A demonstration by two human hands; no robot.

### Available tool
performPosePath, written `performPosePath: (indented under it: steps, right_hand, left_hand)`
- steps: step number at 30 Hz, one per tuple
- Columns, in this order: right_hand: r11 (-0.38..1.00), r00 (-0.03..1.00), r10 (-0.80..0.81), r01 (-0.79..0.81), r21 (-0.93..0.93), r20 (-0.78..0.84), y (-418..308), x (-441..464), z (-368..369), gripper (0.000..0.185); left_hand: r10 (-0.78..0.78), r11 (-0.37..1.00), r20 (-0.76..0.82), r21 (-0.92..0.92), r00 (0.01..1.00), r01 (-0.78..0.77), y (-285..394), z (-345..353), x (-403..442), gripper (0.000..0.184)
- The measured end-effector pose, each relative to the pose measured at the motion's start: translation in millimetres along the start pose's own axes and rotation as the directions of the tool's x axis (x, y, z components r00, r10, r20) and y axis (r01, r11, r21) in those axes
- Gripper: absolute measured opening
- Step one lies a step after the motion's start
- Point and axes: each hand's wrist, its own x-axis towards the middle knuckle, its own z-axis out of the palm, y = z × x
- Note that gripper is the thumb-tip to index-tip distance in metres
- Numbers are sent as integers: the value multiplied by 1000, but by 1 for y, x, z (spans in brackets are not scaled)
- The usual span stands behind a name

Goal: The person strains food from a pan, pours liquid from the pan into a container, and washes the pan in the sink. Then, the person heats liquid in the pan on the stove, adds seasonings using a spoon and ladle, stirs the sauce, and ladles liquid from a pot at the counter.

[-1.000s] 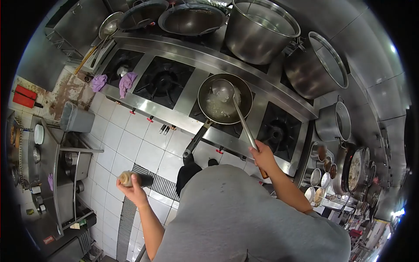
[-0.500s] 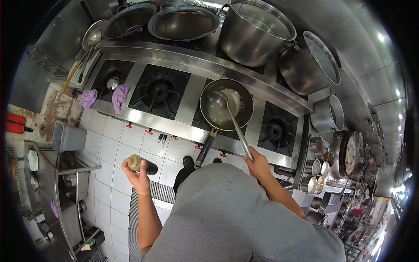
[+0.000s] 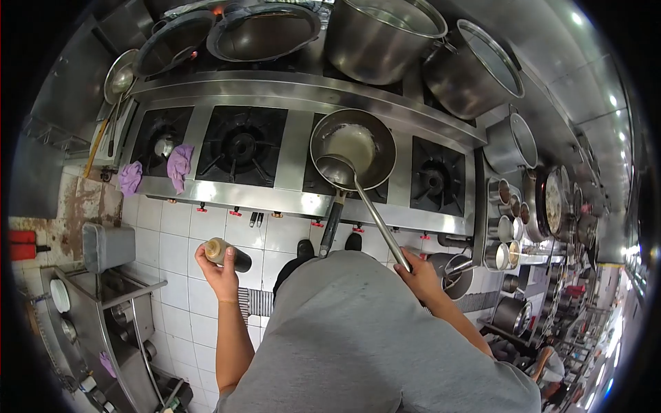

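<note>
My left hand (image 3: 219, 277) is wrapped round a sauce bottle (image 3: 240, 260) with a dark body and a beige top; it lies tilted, well in front of the stove. In my right hand (image 3: 420, 274) is the long handle of a metal ladle (image 3: 376, 215). The ladle's bowl sits at the near edge of a deep frying pan (image 3: 387, 141); whether it touches the rim I cannot tell. Pale, cloudy liquid (image 3: 352, 144) covers part of the pan's bottom. The pan rests on a burner, its black handle (image 3: 333, 224) pointing toward me with no hand on it.
Burners (image 3: 242, 146) flank the pan on the steel stove (image 3: 289, 187). Purple cloths (image 3: 180, 165) lie at its left front. Large stockpots (image 3: 385, 48) and woks (image 3: 265, 34) stand behind. Seasoning containers (image 3: 497, 256) are at the right. Another person (image 3: 551, 365) is at far lower right.
The ladle's bowl has moved from the liquid to the pan's near edge as my right hand drew back toward me. The bottle stays in my left hand. The view has shifted slightly.
</note>
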Motion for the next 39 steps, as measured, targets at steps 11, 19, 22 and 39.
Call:
performPosePath:
  steps: [11,19,22,39]
  right_hand:
    - [894,988,82,-132,428,133,29,13,42,40]
    - [331,932,97,-362,871,350,29,9,31,31]
    - [351,947,167,-318,881,276,50,-38,10,35]
    - [827,808,479,-284,486,-342,138,-169,2,41]
  left_hand:
    - [46,998,113,-37,992,-42,3,7,31,59]
    - [77,997,173,1,982,-79,7,12,41,59]
    - [42,999,211,-11,977,-41,5,17,44,59]
    - [71,996,555,-90,829,-25,29,118,65,54]
